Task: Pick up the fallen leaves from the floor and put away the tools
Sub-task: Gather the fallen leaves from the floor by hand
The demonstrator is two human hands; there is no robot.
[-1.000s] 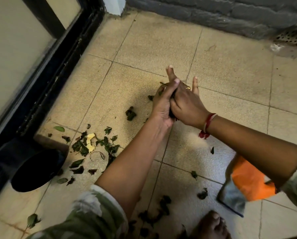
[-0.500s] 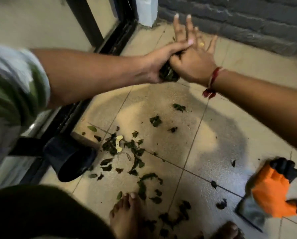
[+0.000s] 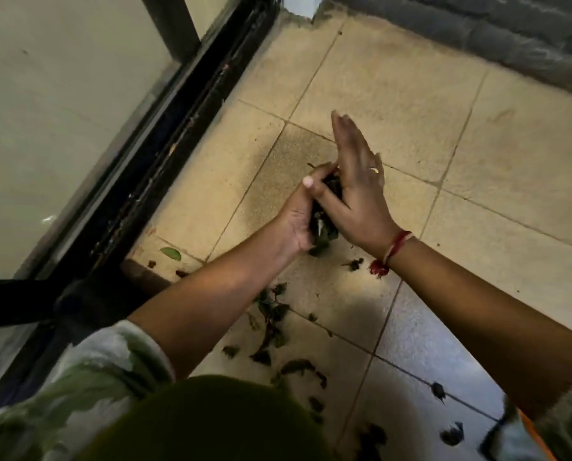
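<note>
A bunch of dark green leaves (image 3: 324,227) is pressed between my two hands above the tiled floor. My left hand (image 3: 299,212) curls its fingers round the bunch from the left. My right hand (image 3: 357,188) lies flat against the leaves with straight fingers, a ring on one finger and a red thread at the wrist. More fallen leaves (image 3: 271,314) lie scattered on the tiles below my arms. An orange and grey glove (image 3: 517,437) shows at the bottom right corner, partly cut off by my right arm.
A black door frame (image 3: 165,134) runs along the left. A grey brick wall (image 3: 477,38) closes the far side. A single green leaf (image 3: 171,253) lies by the frame. A dark pot-like object (image 3: 85,307) sits by the frame, mostly hidden by my left arm.
My hands, still clasping the leaf bunch, have come down and back toward me. The view has swung, so the glove sits near the corner and my feet are out of sight.
</note>
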